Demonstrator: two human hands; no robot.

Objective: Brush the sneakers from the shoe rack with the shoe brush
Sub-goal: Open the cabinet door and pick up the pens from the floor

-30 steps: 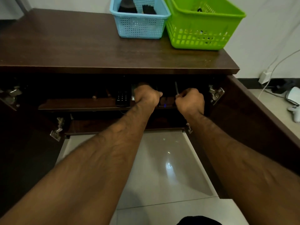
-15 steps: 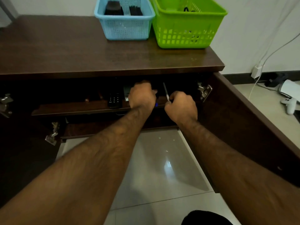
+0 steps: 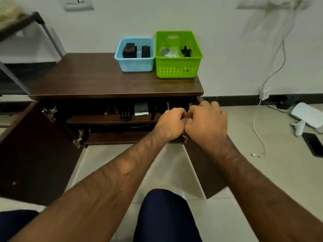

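No sneakers show in the head view. A dark wooden cabinet (image 3: 104, 81) stands with both doors swung wide. My left hand (image 3: 170, 125) and my right hand (image 3: 207, 123) are curled into fists, knuckles touching, just in front of the right end of the upper shelf (image 3: 97, 118). I see nothing in either fist. On the cabinet top a blue basket (image 3: 134, 66) holds two black brush-like blocks (image 3: 146, 51); whether one is the shoe brush is unclear.
A green basket (image 3: 176, 70) sits beside the blue one. The shelf carries a keypad device (image 3: 125, 114) and a small box (image 3: 141, 109). The left door (image 3: 35, 145) and the right door (image 3: 206, 168) flank the tiled floor. A game controller (image 3: 298, 126), phone (image 3: 312, 144) and cable (image 3: 258, 133) lie right.
Both hands have drawn back out of the shelf and come together at its right end. My head has pulled away and up, so the whole cabinet and my knees show now.
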